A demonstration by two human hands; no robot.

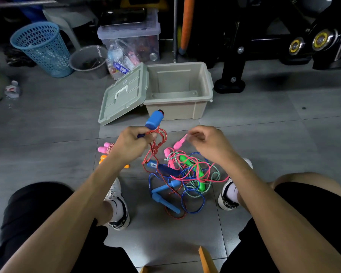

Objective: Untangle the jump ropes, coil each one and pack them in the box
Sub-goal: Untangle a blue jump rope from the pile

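My left hand (pixel 130 145) grips a blue jump-rope handle (pixel 153 119) upright, with loops of its red rope (pixel 159 134) gathered in the fingers. That rope trails down into a tangled pile of ropes (pixel 183 178) on the floor between my feet, with blue, green and pink handles in it. My right hand (pixel 207 141) hovers over the pile with curled fingers beside a pink handle (pixel 179 143); whether it holds anything is unclear. The beige box (pixel 202 79) stands open just beyond, its lid (pixel 124 93) leaning against its left side.
Pink and orange handles (pixel 104 152) lie on the floor left of my left hand. Behind are a blue mesh basket (pixel 41 48), a grey bucket (pixel 87 60), a clear storage bin (pixel 130 34) and black exercise equipment (pixel 264 46) at the right.
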